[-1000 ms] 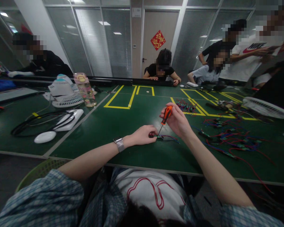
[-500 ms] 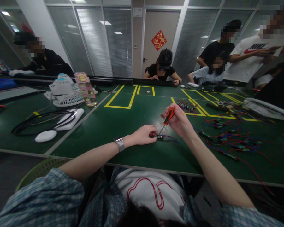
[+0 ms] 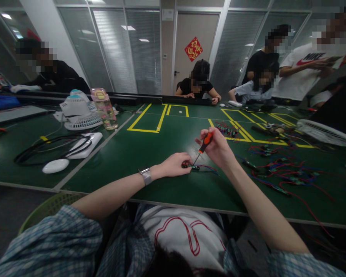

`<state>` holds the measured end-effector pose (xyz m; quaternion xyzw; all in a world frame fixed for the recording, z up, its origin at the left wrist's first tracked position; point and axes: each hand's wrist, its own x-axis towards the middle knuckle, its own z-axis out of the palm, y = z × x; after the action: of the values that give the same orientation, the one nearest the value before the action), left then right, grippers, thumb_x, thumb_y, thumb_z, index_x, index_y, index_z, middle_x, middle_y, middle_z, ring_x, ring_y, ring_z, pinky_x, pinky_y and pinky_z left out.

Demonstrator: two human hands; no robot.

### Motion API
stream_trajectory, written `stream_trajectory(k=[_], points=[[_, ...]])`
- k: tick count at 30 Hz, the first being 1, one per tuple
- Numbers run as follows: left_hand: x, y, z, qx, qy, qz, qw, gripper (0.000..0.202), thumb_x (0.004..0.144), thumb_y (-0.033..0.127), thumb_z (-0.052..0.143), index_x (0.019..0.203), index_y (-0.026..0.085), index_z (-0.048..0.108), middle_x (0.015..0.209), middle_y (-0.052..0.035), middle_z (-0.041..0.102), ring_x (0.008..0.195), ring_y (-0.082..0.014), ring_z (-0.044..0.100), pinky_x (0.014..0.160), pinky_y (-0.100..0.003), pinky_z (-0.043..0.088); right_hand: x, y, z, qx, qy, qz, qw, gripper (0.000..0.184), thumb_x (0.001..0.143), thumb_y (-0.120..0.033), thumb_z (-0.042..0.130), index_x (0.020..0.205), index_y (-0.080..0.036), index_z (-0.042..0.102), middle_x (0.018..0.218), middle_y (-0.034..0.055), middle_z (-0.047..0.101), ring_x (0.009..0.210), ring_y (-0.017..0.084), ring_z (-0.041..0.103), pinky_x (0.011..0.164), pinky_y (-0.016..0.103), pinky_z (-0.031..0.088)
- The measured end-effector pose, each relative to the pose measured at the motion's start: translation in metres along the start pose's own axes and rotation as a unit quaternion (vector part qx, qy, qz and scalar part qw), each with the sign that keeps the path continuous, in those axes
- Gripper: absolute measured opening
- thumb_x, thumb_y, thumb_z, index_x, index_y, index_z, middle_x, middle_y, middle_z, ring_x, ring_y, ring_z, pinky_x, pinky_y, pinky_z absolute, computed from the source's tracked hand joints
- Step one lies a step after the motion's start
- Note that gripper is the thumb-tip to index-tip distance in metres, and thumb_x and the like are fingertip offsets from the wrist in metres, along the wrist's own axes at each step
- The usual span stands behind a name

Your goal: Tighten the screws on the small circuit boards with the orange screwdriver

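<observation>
My left hand [image 3: 177, 164] rests on the green table with its fingers closed on a small green circuit board [image 3: 195, 167]. Red and blue wires [image 3: 209, 169] trail from the board's right end across the tabletop. My right hand [image 3: 217, 144] grips an orange and black screwdriver [image 3: 207, 141], held at a slant with its shaft pointing down and left. The screwdriver's tip meets the board just beside my left fingertips; exactly what it touches is too small to make out. My left fingers hide part of the board.
Several wired circuit boards [image 3: 282, 169] lie loose to the right, with another cluster [image 3: 227, 130] behind my right hand. On the left are a white fan [image 3: 79, 111], a bottle [image 3: 105, 109], black cables [image 3: 50, 148] and a white mouse-shaped object [image 3: 55, 166]. People sit across the table.
The screwdriver's handle has turned a little in my right hand, its orange and black faces showing differently. My left hand and the board stay in place.
</observation>
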<state>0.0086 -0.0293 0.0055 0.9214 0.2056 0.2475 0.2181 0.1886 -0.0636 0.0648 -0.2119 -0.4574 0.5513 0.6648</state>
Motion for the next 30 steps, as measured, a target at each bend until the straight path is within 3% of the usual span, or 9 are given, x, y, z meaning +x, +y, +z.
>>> stream_trajectory(k=[3, 10, 17, 24, 30], points=[[-0.0003, 0.0012, -0.0003, -0.002, 0.004, -0.002, 1.000, 0.005, 0.078, 0.015, 0.064, 0.083, 0.014, 0.064, 0.079, -0.0003, 0.057, 0.069, -0.0106, 0.052, 0.064, -0.020, 0.041, -0.0001, -0.0002, -0.0010, -0.005, 0.013, -0.001, 1.000, 0.027, 0.066, -0.040, 0.086, 0.080, -0.027, 0.067, 0.080, -0.0059, 0.064, 0.073, 0.009, 0.059, 0.085, 0.030, 0.057], [0.0000, 0.0022, -0.0010, 0.007, 0.000, -0.012, 1.000, 0.005, 0.078, 0.016, 0.064, 0.083, 0.015, 0.064, 0.079, -0.0004, 0.057, 0.070, -0.0110, 0.052, 0.064, -0.020, 0.040, 0.0009, 0.0003, -0.0012, -0.037, -0.009, -0.002, 0.999, 0.023, 0.077, -0.045, 0.076, 0.092, -0.030, 0.067, 0.078, -0.0045, 0.065, 0.071, 0.011, 0.060, 0.085, 0.032, 0.056], [0.0000, 0.0000, -0.0004, 0.001, -0.002, -0.007, 1.000, 0.006, 0.079, 0.018, 0.064, 0.084, 0.015, 0.065, 0.080, -0.0007, 0.058, 0.069, -0.0112, 0.052, 0.064, -0.021, 0.040, 0.0007, -0.0009, 0.0005, -0.027, -0.019, 0.015, 0.999, 0.022, 0.078, -0.046, 0.074, 0.086, -0.029, 0.063, 0.074, -0.0051, 0.063, 0.068, 0.011, 0.059, 0.084, 0.031, 0.056], [0.0000, -0.0002, -0.0003, 0.007, -0.005, -0.007, 1.000, 0.007, 0.078, 0.015, 0.064, 0.085, 0.014, 0.065, 0.081, -0.0007, 0.058, 0.070, -0.0111, 0.053, 0.065, -0.021, 0.040, 0.0005, 0.0018, -0.0005, -0.042, 0.027, -0.019, 0.999, 0.025, 0.074, -0.046, 0.077, 0.082, -0.029, 0.061, 0.079, -0.0050, 0.064, 0.073, 0.012, 0.061, 0.086, 0.032, 0.056], [-0.0002, -0.0007, 0.0005, 0.003, -0.001, -0.006, 1.000, 0.006, 0.078, 0.016, 0.063, 0.084, 0.015, 0.064, 0.081, -0.0003, 0.059, 0.070, -0.0111, 0.052, 0.064, -0.021, 0.039, 0.0023, 0.0032, -0.0048, -0.051, 0.028, -0.023, 0.998, 0.025, 0.074, -0.045, 0.078, 0.089, -0.029, 0.068, 0.075, -0.0053, 0.065, 0.068, 0.010, 0.062, 0.083, 0.031, 0.058]])
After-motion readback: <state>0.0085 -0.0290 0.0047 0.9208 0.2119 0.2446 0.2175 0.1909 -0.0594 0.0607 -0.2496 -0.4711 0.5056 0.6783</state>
